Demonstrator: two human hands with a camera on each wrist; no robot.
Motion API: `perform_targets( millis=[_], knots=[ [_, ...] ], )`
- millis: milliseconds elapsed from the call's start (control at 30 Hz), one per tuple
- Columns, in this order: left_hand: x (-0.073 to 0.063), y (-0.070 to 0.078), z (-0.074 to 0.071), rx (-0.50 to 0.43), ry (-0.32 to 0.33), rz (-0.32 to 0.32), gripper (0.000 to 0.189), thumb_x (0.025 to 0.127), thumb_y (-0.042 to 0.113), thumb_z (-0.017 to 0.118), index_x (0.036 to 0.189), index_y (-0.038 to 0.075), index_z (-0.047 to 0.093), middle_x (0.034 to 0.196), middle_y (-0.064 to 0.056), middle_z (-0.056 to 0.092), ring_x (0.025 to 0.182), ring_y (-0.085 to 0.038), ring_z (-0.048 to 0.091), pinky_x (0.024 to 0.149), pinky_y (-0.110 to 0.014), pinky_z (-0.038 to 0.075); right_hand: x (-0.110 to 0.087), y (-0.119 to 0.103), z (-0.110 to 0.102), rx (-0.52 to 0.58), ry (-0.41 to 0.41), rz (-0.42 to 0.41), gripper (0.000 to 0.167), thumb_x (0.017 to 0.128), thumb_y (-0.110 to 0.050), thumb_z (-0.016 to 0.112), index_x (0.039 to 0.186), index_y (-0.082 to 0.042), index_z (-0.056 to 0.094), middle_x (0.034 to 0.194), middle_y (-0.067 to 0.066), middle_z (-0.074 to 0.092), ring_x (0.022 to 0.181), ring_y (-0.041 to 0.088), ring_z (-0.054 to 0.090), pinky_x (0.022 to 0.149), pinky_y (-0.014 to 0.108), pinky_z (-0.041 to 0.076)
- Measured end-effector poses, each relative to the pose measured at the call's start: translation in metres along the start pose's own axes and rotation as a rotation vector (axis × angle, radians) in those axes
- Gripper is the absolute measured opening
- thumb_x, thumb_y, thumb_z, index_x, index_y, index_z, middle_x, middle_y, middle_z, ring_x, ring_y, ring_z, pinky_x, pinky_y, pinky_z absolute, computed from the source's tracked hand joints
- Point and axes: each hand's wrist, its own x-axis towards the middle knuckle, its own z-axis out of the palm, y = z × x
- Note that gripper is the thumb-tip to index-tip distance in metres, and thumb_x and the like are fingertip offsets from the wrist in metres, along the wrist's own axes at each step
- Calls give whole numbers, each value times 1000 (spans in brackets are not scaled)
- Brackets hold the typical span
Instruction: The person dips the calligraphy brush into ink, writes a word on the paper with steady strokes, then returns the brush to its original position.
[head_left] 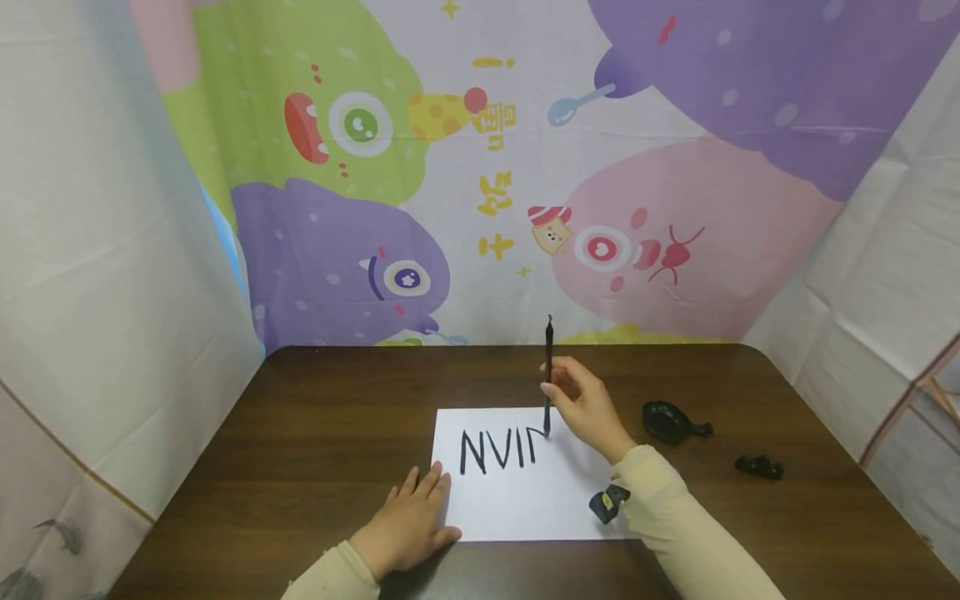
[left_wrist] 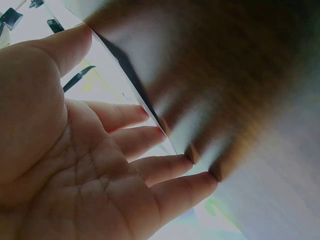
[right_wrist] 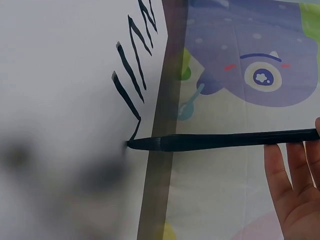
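A sheet of white paper (head_left: pixel 517 508) lies on the dark wooden table, bearing black brush strokes (head_left: pixel 495 450) that read "NVI" and part of a further letter. My right hand (head_left: pixel 588 404) pinches a black writing brush (head_left: pixel 549 350) by its handle, held nearly upright. In the right wrist view the brush's dark tip (right_wrist: pixel 137 144) touches the paper at the end of a thin slanting stroke. My left hand (head_left: pixel 408 517) rests at the sheet's left edge, fingers extended and thumb apart. In the left wrist view its fingertips (left_wrist: pixel 207 180) press down along the paper's edge.
A black ink dish (head_left: pixel 667 421) with a short handle stands right of the paper. Beyond it lies a small black object (head_left: pixel 759 467), perhaps a brush rest. A cartoon-printed curtain (head_left: pixel 495 300) hangs behind the table (head_left: pixel 315 433), with pale cloth on both sides.
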Motion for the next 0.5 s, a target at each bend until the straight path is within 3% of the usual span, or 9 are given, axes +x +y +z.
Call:
perform_targets(
  millis=[500],
  knots=[
    [-1, 1, 0, 3, 19, 9, 76, 88, 43, 68, 142, -5, 45, 153, -25, 38, 136, -56, 34, 101, -72, 35, 0, -4, -1, 0, -19, 10, 23, 88, 6, 66, 110, 4, 62, 90, 20, 68, 82, 25, 64, 69, 27, 54]
  ],
)
